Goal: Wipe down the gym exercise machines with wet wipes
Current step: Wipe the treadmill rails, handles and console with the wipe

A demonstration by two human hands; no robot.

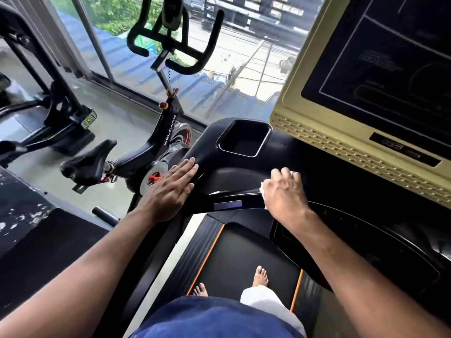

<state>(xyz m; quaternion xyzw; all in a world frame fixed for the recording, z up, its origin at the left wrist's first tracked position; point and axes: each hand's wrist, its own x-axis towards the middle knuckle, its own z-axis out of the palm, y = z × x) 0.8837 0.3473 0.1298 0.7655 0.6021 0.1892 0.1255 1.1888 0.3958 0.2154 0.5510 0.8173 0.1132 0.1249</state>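
White wet wipe (pixel 263 189) bunched under the curled right hand (pixel 284 191) scrubs the treadmill handlebar (pixel 234 198); left hand (pixel 170 189) lies flat, steadying; next, likely sweep left.

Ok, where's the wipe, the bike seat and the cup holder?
wet wipe (pixel 263 190): head view, white edge showing under the right hand.
bike seat (pixel 89 162): head view, middle of the black saddle.
cup holder (pixel 244 139): head view, floor of the treadmill's recessed tray.
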